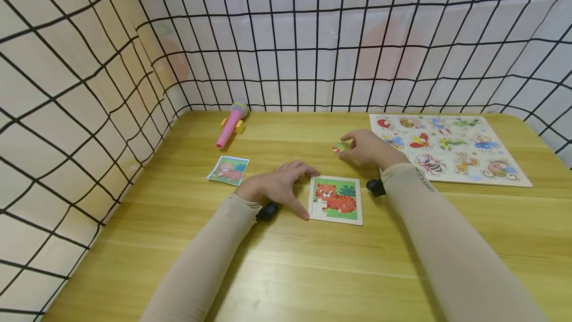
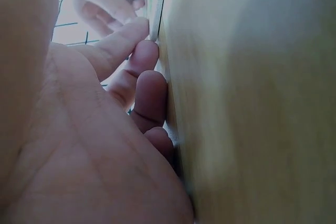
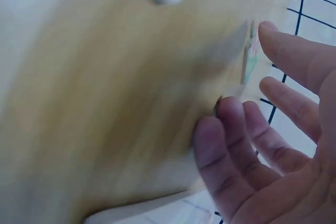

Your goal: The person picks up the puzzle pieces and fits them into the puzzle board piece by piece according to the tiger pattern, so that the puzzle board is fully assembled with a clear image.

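A square tiger puzzle in a pale wooden frame lies flat before me, with a bare spot at its lower left. My left hand spans its left side and holds the frame, thumb at the lower left corner and a fingertip at the upper left. In the left wrist view, the left hand's fingers curl against the table beside the frame's edge. Beyond the puzzle, my right hand holds a small puzzle piece, green and red, between thumb and index finger. Its contact with the table is unclear.
An insect puzzle board lies at the right, beside the right forearm. A tiger picture card lies left of the left hand. Behind it a pink toy microphone leans on yellow blocks. Black netting surrounds the table's back and sides.
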Available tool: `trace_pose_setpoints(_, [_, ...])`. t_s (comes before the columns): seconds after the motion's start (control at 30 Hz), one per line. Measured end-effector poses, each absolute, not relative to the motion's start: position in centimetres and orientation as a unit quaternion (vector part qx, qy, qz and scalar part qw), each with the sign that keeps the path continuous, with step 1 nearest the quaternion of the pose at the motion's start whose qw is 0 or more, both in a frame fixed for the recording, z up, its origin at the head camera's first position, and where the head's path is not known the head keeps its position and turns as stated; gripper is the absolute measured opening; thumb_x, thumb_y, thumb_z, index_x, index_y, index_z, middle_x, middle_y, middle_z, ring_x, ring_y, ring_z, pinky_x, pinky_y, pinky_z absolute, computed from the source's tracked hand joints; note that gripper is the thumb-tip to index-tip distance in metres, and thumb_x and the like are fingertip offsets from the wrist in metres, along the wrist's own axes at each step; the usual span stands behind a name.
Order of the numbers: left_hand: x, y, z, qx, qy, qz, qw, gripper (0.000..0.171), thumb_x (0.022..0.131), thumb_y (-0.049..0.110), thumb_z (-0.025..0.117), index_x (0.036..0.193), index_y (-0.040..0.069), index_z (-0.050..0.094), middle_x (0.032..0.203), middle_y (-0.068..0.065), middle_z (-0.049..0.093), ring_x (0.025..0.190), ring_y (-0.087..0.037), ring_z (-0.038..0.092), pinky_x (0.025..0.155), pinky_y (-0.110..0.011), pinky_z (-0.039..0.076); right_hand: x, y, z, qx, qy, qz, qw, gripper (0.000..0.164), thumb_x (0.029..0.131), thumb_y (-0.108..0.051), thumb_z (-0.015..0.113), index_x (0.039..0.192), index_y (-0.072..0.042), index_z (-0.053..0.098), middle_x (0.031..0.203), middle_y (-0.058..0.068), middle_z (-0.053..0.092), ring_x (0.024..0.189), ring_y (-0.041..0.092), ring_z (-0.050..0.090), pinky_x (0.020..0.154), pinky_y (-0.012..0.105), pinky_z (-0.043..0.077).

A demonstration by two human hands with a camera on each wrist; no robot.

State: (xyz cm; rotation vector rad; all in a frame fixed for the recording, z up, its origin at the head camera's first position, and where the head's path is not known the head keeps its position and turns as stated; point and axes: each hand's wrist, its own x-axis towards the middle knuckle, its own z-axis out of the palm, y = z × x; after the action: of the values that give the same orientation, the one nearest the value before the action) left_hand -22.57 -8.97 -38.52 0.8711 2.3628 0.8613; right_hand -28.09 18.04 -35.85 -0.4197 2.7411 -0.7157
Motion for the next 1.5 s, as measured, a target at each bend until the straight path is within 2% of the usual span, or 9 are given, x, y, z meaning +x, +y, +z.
trace_pose_setpoints(0.1, [-22.5,-9.0,-38.5,0.320,0.863,0.311,0.236,0.102,0.061,0.042,0.098,0.147,0.026,0.046,0.137,0.011,0.041,0.129,-0.017,0.032,0.109,-0.042,0.026,-28.3,17.6,-35.6,-0.147,0.948,-0.236,0.154,0.060,0.098,-0.029,0.067,0.145,0.003,0.048,0.127,0.024,0.061,0.112,0.033,0.058,0.096,0.051,0.045])
trace_pose_setpoints(0.2, [-22.5,-9.0,-38.4,0.323,0.865,0.305,0.233,0.101,0.061,0.043,0.098,0.147,0.026,0.046,0.137,0.011,0.041,0.129,-0.016,0.032,0.109,-0.042,0.027,-28.4,17.1,-35.5,-0.150,0.953,-0.211,0.159,0.058,0.100,-0.029,0.063,0.146,0.003,0.047,0.139,0.026,0.054,0.128,0.038,0.050,0.107,0.054,0.037])
trace_pose_setpoints(0.3, [-22.5,-9.0,-38.4,0.325,0.866,0.302,0.232,0.101,0.062,0.043,0.097,0.147,0.026,0.046,0.136,0.011,0.041,0.130,-0.016,0.033,0.110,-0.041,0.027,-28.4,16.7,-35.6,-0.158,0.957,-0.191,0.151,0.054,0.102,-0.026,0.060,0.145,0.005,0.048,0.144,0.027,0.049,0.136,0.042,0.041,0.112,0.056,0.030])
trace_pose_setpoints(0.57, [-22.6,-9.1,-38.3,0.330,0.868,0.290,0.230,0.100,0.063,0.043,0.097,0.147,0.026,0.045,0.137,0.010,0.040,0.130,-0.016,0.032,0.110,-0.041,0.027,-28.3,16.4,-35.6,-0.155,0.964,-0.173,0.126,0.042,0.102,-0.020,0.060,0.138,0.001,0.057,0.141,0.027,0.051,0.137,0.045,0.039,0.112,0.057,0.029])
trace_pose_setpoints(0.83, [-22.7,-9.1,-38.4,0.331,0.868,0.292,0.227,0.100,0.063,0.046,0.096,0.147,0.026,0.046,0.136,0.010,0.041,0.130,-0.017,0.032,0.110,-0.042,0.027,-28.3,16.7,-35.9,-0.142,0.961,-0.212,0.106,0.040,0.099,-0.018,0.066,0.130,0.006,0.057,0.116,0.026,0.062,0.108,0.037,0.058,0.095,0.052,0.045])
trace_pose_setpoints(1.07, [-22.5,-9.0,-38.4,0.323,0.865,0.305,0.233,0.101,0.061,0.044,0.098,0.147,0.026,0.047,0.138,0.011,0.041,0.132,-0.017,0.031,0.111,-0.043,0.022,-27.7,17.6,-35.8,-0.117,0.959,-0.237,0.105,0.039,0.094,-0.025,0.073,0.120,0.001,0.060,0.105,0.017,0.059,0.093,0.029,0.056,0.081,0.045,0.046])
trace_pose_setpoints(1.23, [-22.5,-9.0,-38.5,0.326,0.865,0.303,0.230,0.101,0.061,0.045,0.097,0.147,0.026,0.047,0.138,0.012,0.041,0.132,-0.017,0.030,0.112,-0.044,0.021,-27.4,18.0,-35.6,-0.128,0.955,-0.241,0.117,0.041,0.094,-0.018,0.073,0.129,0.000,0.057,0.098,0.014,0.059,0.086,0.027,0.054,0.076,0.041,0.045])
trace_pose_setpoints(1.37, [-22.4,-9.0,-38.5,0.324,0.864,0.307,0.233,0.102,0.061,0.044,0.097,0.147,0.026,0.047,0.138,0.012,0.041,0.131,-0.017,0.031,0.112,-0.044,0.021,-27.0,18.4,-35.5,-0.142,0.954,-0.235,0.120,0.034,0.096,-0.010,0.068,0.129,-0.004,0.063,0.099,0.014,0.063,0.084,0.026,0.056,0.075,0.041,0.046])
trace_pose_setpoints(1.5, [-22.4,-8.8,-38.3,0.320,0.865,0.307,0.235,0.101,0.061,0.042,0.098,0.147,0.026,0.046,0.138,0.012,0.041,0.132,-0.017,0.030,0.112,-0.044,0.020,-26.2,19.0,-35.3,-0.129,0.950,-0.253,0.126,0.024,0.097,-0.013,0.065,0.120,-0.005,0.066,0.099,0.015,0.065,0.075,0.024,0.058,0.068,0.038,0.048])
